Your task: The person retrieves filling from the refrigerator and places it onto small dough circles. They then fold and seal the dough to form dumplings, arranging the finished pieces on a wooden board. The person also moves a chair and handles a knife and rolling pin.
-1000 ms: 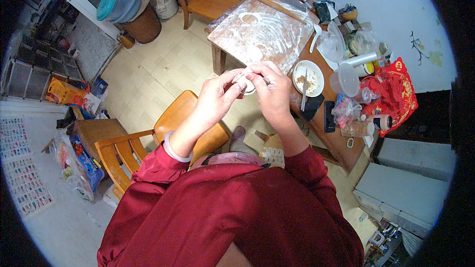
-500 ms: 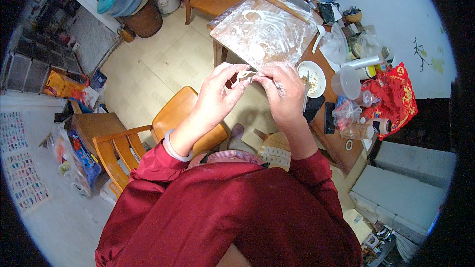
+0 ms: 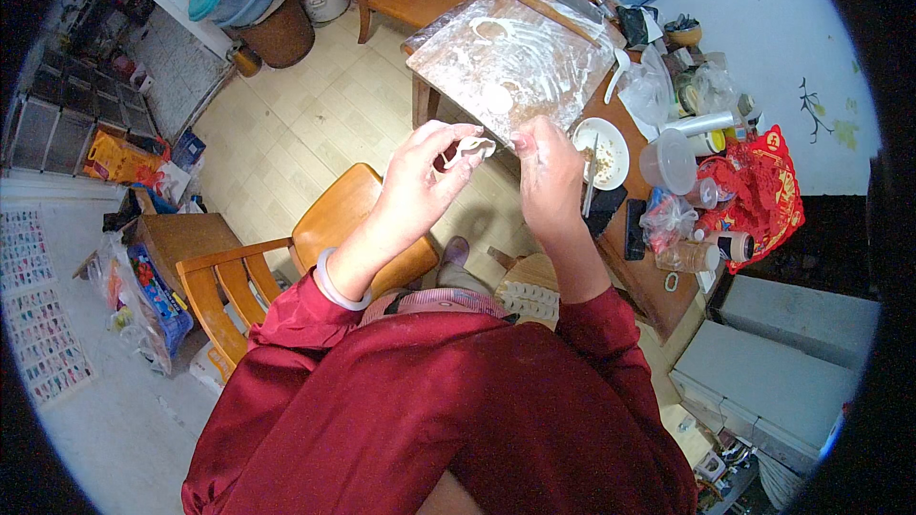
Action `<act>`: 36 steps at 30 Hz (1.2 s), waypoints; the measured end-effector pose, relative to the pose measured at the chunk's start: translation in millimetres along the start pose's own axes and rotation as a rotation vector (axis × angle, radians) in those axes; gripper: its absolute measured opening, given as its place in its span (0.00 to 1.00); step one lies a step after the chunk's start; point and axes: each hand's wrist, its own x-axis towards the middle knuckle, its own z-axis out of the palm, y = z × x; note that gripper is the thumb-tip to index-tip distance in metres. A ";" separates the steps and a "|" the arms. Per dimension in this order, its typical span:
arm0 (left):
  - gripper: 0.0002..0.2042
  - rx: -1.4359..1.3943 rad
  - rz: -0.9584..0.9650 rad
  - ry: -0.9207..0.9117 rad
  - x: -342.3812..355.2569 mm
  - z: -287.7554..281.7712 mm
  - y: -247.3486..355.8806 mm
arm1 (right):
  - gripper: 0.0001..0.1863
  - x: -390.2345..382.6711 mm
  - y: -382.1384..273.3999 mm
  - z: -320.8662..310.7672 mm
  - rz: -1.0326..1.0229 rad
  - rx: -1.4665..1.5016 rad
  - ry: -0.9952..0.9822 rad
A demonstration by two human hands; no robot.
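Half a second ago the fingers of both hands meet at the small, pale, folded piece of dough (image 3: 477, 146); now the right hand (image 3: 551, 172) is apart from it, with a visible gap between. So, as it seems, the shaping makes a short pause, and only the left hand (image 3: 417, 167) carries the piece. Its edge looks wavy, which suggests that the pinching is perhaps only partly done; whether filling lies inside cannot be told.

The left thumb and forefinger are clamped on the piece. Its free edge sticks out past these fingertips, toward the right hand. The right fingers are curled together, and nothing shows between them.

The landmark is the flat, brown wooden board dusted with white flour (image 3: 448, 67). The held piece is in the air, on the person's side of this board. A flat, round, white dough disc (image 3: 496, 98) lies on the board, near its edge closest to the person. To the right of the board stands the round, white bowl with brownish crumbs of filling (image 3: 618, 157).
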 end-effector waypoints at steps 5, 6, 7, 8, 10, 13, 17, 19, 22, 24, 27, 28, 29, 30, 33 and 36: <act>0.14 -0.126 -0.136 -0.034 -1.1 1.9 -12.3 | 0.07 5.0 18.2 7.3 0.352 0.666 -0.070; 0.14 -0.133 -0.139 -0.036 -1.2 2.6 -14.7 | 0.07 5.4 21.2 7.7 0.421 0.750 -0.064; 0.14 -0.178 -0.185 -0.057 -1.5 3.5 -16.7 | 0.06 5.4 23.4 8.2 0.412 0.838 -0.046; 0.14 -0.203 -0.190 -0.060 -1.7 4.4 -18.2 | 0.06 5.8 25.3 8.6 0.437 0.901 -0.046; 0.14 -0.249 -0.192 -0.061 -2.1 5.7 -20.0 | 0.05 6.6 28.3 9.1 0.494 1.028 -0.049; 0.14 -0.270 -0.195 -0.066 -2.7 6.1 -20.8 | 0.04 7.9 33.3 10.2 0.565 1.110 -0.011; 0.14 -0.195 -0.209 -0.092 -2.4 6.0 -21.5 | 0.05 5.9 44.8 11.4 0.570 1.212 0.019; 0.14 -0.206 -0.218 -0.113 -1.8 6.3 -22.6 | 0.05 4.6 51.3 12.6 0.615 1.240 0.057; 0.14 -0.228 -0.251 -0.102 -1.5 6.1 -25.2 | 0.05 5.0 58.3 17.7 0.553 1.287 0.047; 0.15 -0.255 -0.263 -0.106 -1.6 6.0 -26.9 | 0.05 7.2 60.3 21.9 0.569 1.263 0.045; 0.14 -0.408 -0.321 -0.126 -0.9 7.8 -28.6 | 0.06 9.4 60.2 23.8 0.589 1.108 0.035; 0.14 -0.484 -0.334 -0.142 -0.3 9.3 -28.7 | 0.07 9.8 59.5 23.0 0.578 1.011 0.022; 0.14 -0.492 -0.355 -0.158 1.0 10.2 -28.8 | 0.08 10.0 58.8 21.1 0.567 0.915 -0.005; 0.14 -0.507 -0.363 -0.182 2.8 11.0 -28.6 | 0.07 9.9 57.7 18.9 0.556 0.810 -0.042; 0.13 -0.554 -0.380 -0.240 8.2 12.3 -26.3 | 0.09 11.4 53.2 11.4 0.528 0.492 -0.139; 0.13 -0.527 -0.417 -0.299 11.3 8.1 -21.7 | 0.09 15.1 44.9 7.8 0.240 0.270 -0.205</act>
